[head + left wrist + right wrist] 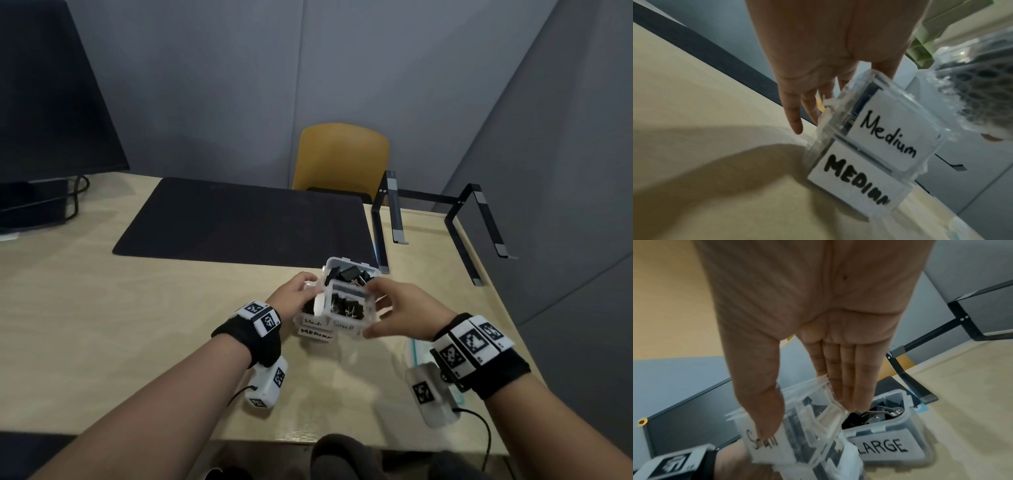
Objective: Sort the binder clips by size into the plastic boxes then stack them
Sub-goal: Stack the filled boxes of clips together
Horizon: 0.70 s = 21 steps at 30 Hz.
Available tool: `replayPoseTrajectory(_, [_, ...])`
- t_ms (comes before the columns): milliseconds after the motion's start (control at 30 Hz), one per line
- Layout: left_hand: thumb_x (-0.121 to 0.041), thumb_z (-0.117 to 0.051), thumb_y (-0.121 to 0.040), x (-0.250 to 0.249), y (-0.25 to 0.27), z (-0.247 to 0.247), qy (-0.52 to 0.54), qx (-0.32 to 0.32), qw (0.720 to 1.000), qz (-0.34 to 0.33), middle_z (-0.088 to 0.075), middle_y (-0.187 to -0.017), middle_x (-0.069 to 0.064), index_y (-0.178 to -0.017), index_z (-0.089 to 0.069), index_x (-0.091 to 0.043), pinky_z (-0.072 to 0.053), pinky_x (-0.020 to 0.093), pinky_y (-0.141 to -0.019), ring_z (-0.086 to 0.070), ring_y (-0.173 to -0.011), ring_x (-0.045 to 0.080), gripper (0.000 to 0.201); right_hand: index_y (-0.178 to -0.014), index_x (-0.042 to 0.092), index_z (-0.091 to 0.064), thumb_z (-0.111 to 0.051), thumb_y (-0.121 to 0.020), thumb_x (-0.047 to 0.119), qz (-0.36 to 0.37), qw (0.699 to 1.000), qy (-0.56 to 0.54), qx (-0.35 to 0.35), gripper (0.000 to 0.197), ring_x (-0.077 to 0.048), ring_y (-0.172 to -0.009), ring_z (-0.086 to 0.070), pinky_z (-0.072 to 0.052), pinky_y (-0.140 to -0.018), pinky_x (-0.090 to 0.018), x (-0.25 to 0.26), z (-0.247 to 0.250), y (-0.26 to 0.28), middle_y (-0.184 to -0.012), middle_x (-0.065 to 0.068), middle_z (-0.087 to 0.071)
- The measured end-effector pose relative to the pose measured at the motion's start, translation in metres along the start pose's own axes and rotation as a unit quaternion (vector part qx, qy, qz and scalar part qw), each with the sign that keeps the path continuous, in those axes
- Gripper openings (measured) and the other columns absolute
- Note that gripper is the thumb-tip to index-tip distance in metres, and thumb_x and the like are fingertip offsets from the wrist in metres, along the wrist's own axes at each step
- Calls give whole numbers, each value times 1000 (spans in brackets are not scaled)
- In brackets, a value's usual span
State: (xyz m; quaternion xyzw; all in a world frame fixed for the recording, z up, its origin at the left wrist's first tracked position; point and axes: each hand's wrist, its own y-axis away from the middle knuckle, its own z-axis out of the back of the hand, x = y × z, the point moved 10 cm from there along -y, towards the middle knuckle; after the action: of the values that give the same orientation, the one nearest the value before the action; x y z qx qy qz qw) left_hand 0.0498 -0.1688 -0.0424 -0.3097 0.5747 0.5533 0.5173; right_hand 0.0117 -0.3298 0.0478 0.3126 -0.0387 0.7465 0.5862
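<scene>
Up above the worktop (pixel 144 308), the right hand (pixel 407 313) pinched the small box (pixel 347 308) (black binder clips (pixel 346 305) inside) between thumb and nearly straight fingers. Beside it, the left hand (pixel 296 291) steadied the stacked medium boxes (pixel 875 146) with loosely extended fingers against their far side. Behind these, the large box (pixel 890 439) stood open on the worktop.
</scene>
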Motion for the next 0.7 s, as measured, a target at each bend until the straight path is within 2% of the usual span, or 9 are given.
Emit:
replayPoseTrajectory(67, [-22, -52, -90, 3, 3, 6, 47, 3, 999, 18, -55, -108, 3, -123, -50, -20, -41, 21, -63, -55, -91, 13, 33, -121, 23, -51, -84, -59, 39, -6, 1000, 4, -27, 72, -13, -99, -61, -53, -88, -36, 0, 9, -10, -111, 5, -60])
replayPoseTrajectory(133, [-15, -52, -76, 7, 7, 7, 63, 30, 997, 18, -57, -117, 5, -125, -49, -19, -45, 27, -70, -55, -101, 19, 49, -121, 22, -51, -83, -59, 41, -14, 999, 4, -46, 72, -14, -96, -62, -54, -86, -35, 2, 14, -18, -109, 3, -61])
replayPoseTrajectory(200, [-10, -55, -65, 11, 11, 5, 50, 62, 997, -2, -58, -122, 4, -128, -47, -20, -52, 35, -80, -57, -107, 19, 65, -121, 22, -50, -83, -62, 40, -21, 998, 2, -55, 70, -13, -92, -62, -54, -83, -32, 6, 14, -24, -105, 3, -62])
replayPoseTrajectory(267, [-8, -61, -59, 13, 14, 2, 22, 81, 996, -17, -58, -123, 1, -126, -46, -26, -53, 44, -89, -57, -112, 19, 70, -120, 22, -51, -82, -63, 39, -27, 998, 5, -52, 68, -12, -91, -62, -54, -82, -31, 10, 10, -29, -103, 4, -62])
replayPoseTrajectory(400, [-9, -77, -62, 16, 17, 2, 16, 72, 997, -30, -64, -115, 4, -119, -51, -28, -54, 52, -85, -63, -105, 25, 66, -119, 21, -52, -82, -61, 39, -26, 999, 19, -28, 68, -14, -92, -62, -54, -85, -36, 19, -3, -38, -109, 0, -61])
replayPoseTrajectory(467, [-6, -81, -64, 18, 17, 0, 34, 74, 996, -26, -65, -113, 3, -117, -53, -30, -56, 51, -82, -65, -102, 26, 64, -116, 22, -53, -82, -62, 38, -24, 999, 31, -20, 64, -15, -94, -61, -54, -84, -36, 23, -5, -40, -107, 1, -61])
replayPoseTrajectory(567, [3, -78, -68, 23, 17, -1, 79, 81, 993, -11, -64, -115, 5, -115, -55, -33, -58, 38, -73, -66, -98, 25, 64, -119, 25, -50, -80, -65, 37, -4, 998, 57, -3, 63, -10, -93, -58, -52, -82, -30, 37, -5, -41, -105, 9, -58])
replayPoseTrajectory(700, [7, -76, -69, 22, 19, -1, 100, 85, 991, -10, -64, -109, 6, -113, -57, -27, -55, 24, -65, -68, -89, 15, 59, -138, 30, -39, -77, -71, 36, 20, 992, 120, 23, 78, -13, -112, -53, -47, -96, -33, 54, -8, -45, -126, 8, -55])
